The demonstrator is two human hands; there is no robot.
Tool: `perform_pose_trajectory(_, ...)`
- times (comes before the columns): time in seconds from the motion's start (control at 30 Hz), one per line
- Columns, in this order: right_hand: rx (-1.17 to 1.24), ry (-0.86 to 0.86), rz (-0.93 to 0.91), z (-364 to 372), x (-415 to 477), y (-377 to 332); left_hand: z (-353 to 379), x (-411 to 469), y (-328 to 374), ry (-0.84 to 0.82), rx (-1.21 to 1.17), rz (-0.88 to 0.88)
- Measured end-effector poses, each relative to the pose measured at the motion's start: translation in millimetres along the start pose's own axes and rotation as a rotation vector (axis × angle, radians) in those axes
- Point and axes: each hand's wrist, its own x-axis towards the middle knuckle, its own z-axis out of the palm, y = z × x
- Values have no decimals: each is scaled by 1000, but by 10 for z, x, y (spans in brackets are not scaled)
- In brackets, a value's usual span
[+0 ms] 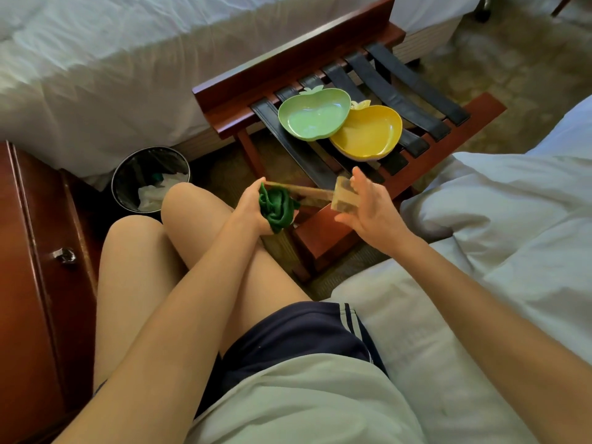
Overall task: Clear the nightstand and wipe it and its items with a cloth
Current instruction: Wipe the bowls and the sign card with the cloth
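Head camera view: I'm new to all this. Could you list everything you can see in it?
green apple-shaped dish: one, light green, on the rack's straps
yellow apple-shaped dish: one, yellow, beside it, edges overlapping
wooden luggage rack: one, reddish with black straps, between the beds
round waste bin: one, black, on the floor by the nightstand
wooden nightstand: one, reddish-brown, far left
white bedding: top left and at right
bunched green cloth: one, dark green, gripped by the left hand
clear plastic stand: one, see-through, blurred
left hand: holds the cloth
right hand: holds the stand
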Motion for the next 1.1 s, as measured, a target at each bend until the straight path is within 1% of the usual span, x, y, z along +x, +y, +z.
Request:
perform_pose_trajectory(0.07, -79, -33, -108, 16, -39, 46, -24, -19, 8, -27, 24, -37)
perform_pose_trajectory(0.13, -134, -60, -176, 48, -76, 155, -38, -39, 9, -70, 58, -59)
perform_pose_trajectory(0.27, -232, -83, -289, 85, -90, 294, -24, -61, 3, -151, 149, -36)
perform_pose_trajectory(0.37, -276, -44, -367, 82, -84, 333, -22, -78, -8, -154, 144, 24)
perform_pose_trajectory(0.43, -333, 1, -349, 101, -102, 367, -29, -70, -14, -175, 117, 66)
perform_pose_trajectory(0.47, -370, 28, -311, 118, -113, 382, -31, -78, -22, -192, 105, 84)
perform_pose_trajectory(0.53, -416, 62, -169, 148, -126, 385, -24, -96, -35, -214, 86, 124)
perform_pose_trajectory(0.6, -364, 55, -15, 151, -134, 358, -4, -95, -54, -247, 73, 144)
perform_pose_trajectory(0.73, -111, -33, 334, 163, -210, 318, 35, -72, -97, -228, 84, 149)
perform_pose_trajectory(0.8, -1, -46, 480, 175, -247, 322, 62, -63, -128, -214, 92, 141)
perform_pose_trajectory(0.83, 58, -19, 554, 175, -244, 317, 81, -58, -143, -204, 86, 137)
perform_pose_trajectory(0.97, 310, 183, 870, 165, -124, 267, 135, 16, -152, -178, 79, 143)
perform_pose_trajectory(1.03, 412, 232, 956, 190, -51, 271, 162, 37, -175, -180, 86, 131)
perform_pose_trajectory(1.1, 503, 220, 990, 246, 5, 300, 198, 53, -217, -175, 117, 121)
